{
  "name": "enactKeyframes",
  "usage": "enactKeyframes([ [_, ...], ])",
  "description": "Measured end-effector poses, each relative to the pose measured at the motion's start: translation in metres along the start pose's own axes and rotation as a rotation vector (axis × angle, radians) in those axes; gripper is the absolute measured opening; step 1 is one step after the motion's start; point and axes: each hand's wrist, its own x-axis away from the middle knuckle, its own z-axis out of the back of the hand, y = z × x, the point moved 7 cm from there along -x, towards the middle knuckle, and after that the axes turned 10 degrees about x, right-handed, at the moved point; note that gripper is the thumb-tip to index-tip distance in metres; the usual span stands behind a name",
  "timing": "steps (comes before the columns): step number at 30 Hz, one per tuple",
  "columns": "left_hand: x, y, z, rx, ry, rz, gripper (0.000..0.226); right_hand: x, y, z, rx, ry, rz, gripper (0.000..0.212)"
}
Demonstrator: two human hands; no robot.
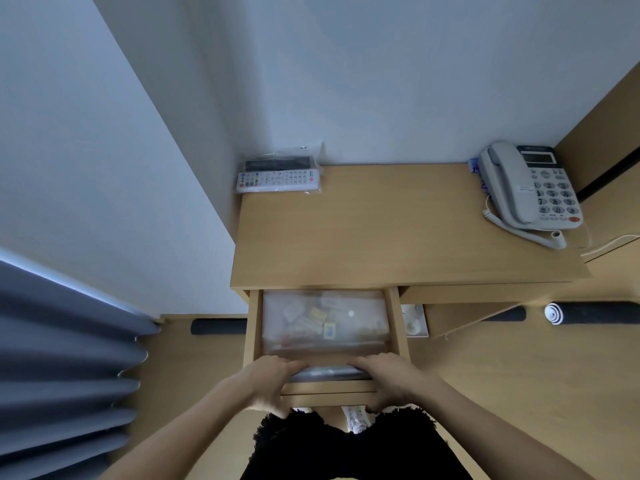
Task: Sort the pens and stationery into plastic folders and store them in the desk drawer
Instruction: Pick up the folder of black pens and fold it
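1. both hands are seen at the bottom centre of the frame, on the front of the open drawer [255, 327]; the left hand [268, 384] is curled over the front edge at its left corner, and the right hand [389, 379] is curled over it at the right corner.
2. each grip is closed round the drawer front; fingertips are tucked inside, and thumbs are hidden below.
3. a translucent plastic folder [323, 322] is laid flat inside the drawer, filling most of it; small stationery pieces are made out through it.
4. the task is judged nearly finished: sorting looks done, the folder is stored, and only closing the drawer seems left.
5. the folder's contents are blurred, so pens cannot be told apart; whether a second folder lies beneath cannot be told.
6. on the bench [398, 237], a bagged remote [278, 178] is seen at upper left and a telephone [530, 188] at upper right.
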Motion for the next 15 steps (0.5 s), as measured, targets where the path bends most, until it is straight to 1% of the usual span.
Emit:
enactKeyframes([
  [4,0.001,0.000,0.000,0.013,0.006,0.006,0.094,0.003,0.000,0.001,-0.082,0.024,-0.015,0.077],
  [8,0.004,0.005,0.002,0.006,0.036,-0.025,0.101,0.003,-0.001,0.005,-0.091,0.012,0.012,0.095],
  [11,0.006,0.007,0.002,-0.063,0.075,-0.055,0.099,0.003,0.000,0.006,-0.119,-0.019,0.031,0.106],
  [15,0.011,0.011,0.006,-0.073,0.119,-0.109,0.094,0.008,0.002,0.012,-0.186,-0.005,0.027,0.100],
])
